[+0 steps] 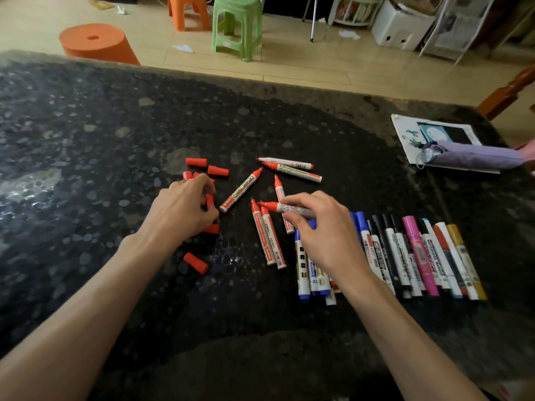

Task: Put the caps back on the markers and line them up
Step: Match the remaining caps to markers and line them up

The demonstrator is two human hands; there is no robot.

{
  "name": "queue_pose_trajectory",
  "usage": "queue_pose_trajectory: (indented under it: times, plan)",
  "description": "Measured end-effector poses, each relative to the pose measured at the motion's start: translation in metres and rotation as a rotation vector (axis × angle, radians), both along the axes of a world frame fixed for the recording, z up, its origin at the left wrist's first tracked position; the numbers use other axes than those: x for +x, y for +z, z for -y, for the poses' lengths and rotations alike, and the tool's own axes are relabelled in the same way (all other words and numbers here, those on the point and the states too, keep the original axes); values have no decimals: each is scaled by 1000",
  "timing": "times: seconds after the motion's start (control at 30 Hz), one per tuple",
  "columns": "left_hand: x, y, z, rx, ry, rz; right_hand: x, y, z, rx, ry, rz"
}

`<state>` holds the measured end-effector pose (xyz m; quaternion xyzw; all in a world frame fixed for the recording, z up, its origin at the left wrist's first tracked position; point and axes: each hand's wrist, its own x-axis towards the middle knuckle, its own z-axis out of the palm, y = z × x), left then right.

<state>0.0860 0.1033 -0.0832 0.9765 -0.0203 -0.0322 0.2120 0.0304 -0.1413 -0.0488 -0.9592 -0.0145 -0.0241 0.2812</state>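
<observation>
We hold an uncapped red marker [270, 206] in the right hand [324, 230], pinched between thumb and fingertips at mid-barrel. Its nib points left, and it sits just above the counter [115, 140]. The left hand [182, 206] curls its fingers round one red cap [209, 200], among the loose caps [196, 162] lying left of centre.

In our judgement, the step in hand is bringing cap to nib. To do it well:

1. We turn the cap so that its open end faces the nib.
2. We align both on one axis.
3. We press straight until the cap seats. A skewed push may mar the nib or leave the cap loose.

Several other uncapped red markers [240, 192] lie between the hands. Once capped, the marker belongs at the left end of the row of capped markers [417, 250], parallel to its neighbours. The right hand partly covers that end.
</observation>
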Motion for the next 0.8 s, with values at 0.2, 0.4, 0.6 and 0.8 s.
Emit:
queue_pose_trajectory:
  times: [0.2, 0.4, 0.6, 0.8]
  plan:
    - [-1, -8, 0, -28, -1, 5, 1, 1, 4, 95, -22, -5]
    - [1, 11, 3, -314, 75, 45, -2, 7, 5, 116, -12, 18]
    - [-14, 28, 27, -502, -216, -20, -2, 10, 14, 181, -32, 80]
    - [-15, 29, 31, -471, -293, -57, -1, 9, 17, 177, -11, 79]
